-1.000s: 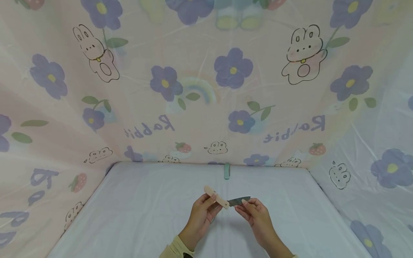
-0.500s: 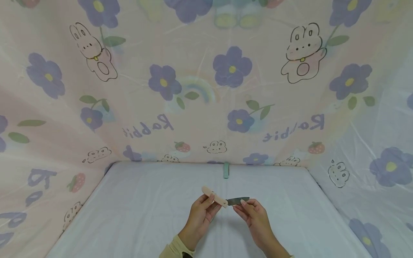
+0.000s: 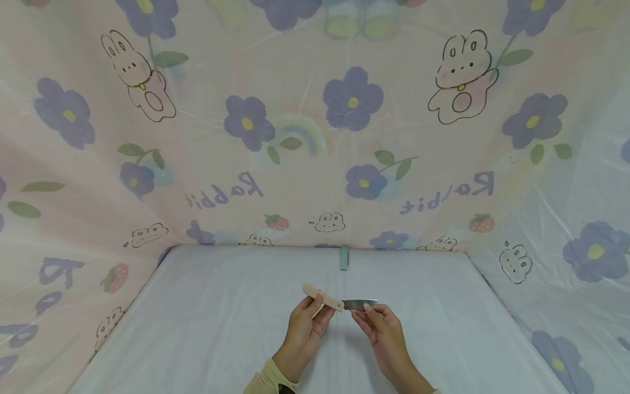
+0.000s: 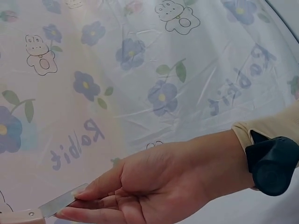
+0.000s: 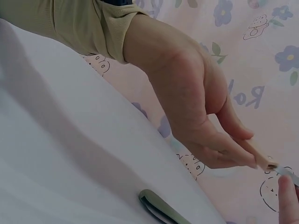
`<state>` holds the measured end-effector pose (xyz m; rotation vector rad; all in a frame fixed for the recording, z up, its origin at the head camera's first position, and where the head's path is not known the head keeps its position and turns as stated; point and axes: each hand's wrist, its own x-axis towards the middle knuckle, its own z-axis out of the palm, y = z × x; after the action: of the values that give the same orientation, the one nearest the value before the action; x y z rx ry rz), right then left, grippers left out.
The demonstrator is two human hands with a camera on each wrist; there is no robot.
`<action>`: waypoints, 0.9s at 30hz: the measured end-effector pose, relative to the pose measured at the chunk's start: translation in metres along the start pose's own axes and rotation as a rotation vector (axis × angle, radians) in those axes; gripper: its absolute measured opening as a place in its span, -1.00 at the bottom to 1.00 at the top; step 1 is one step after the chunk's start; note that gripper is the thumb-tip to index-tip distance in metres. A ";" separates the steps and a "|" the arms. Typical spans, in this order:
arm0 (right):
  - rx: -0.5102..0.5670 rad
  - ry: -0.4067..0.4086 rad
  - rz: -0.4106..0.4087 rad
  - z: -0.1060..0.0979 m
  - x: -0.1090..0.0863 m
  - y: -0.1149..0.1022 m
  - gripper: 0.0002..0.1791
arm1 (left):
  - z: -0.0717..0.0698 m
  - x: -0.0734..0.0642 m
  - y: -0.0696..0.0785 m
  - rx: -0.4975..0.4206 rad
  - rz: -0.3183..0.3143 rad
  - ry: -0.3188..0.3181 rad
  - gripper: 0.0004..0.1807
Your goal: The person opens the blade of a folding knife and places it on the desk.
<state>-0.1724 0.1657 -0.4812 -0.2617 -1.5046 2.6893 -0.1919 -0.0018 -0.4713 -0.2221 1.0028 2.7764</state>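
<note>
A folding knife with a pale beige handle (image 3: 322,297) is held over the table, its steel blade (image 3: 356,304) swung out, almost in line with the handle. My left hand (image 3: 307,334) grips the handle between thumb and fingers; the right wrist view shows this left hand (image 5: 182,88) from the side. My right hand (image 3: 386,334) pinches the blade between thumb and fingertips. In the left wrist view the right hand (image 4: 163,182) has its thumb on the blade (image 4: 63,201), near the handle's pivot end.
A green strip-like item (image 3: 344,257) lies at the table's back edge. In the right wrist view a slotted green handle (image 5: 163,205) rests on the white table surface (image 5: 60,172). Curtains (image 3: 295,82) printed with rabbits and flowers stand behind and at both sides.
The right hand has swung the blade slightly, so blade and handle lie closer to one straight line. Both hands have drifted a little left in the head view.
</note>
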 end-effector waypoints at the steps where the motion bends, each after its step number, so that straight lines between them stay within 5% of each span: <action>1: 0.004 0.000 -0.003 0.000 0.000 0.001 -0.77 | 0.000 0.000 0.000 -0.007 0.003 0.002 -0.55; 27: 0.089 0.078 -0.086 0.015 -0.009 0.017 -0.82 | 0.007 -0.002 -0.004 -0.195 0.002 0.074 -0.56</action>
<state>-0.1658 0.1434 -0.4870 -0.2873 -1.3400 2.6380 -0.1898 0.0059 -0.4680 -0.3528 0.7464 2.8866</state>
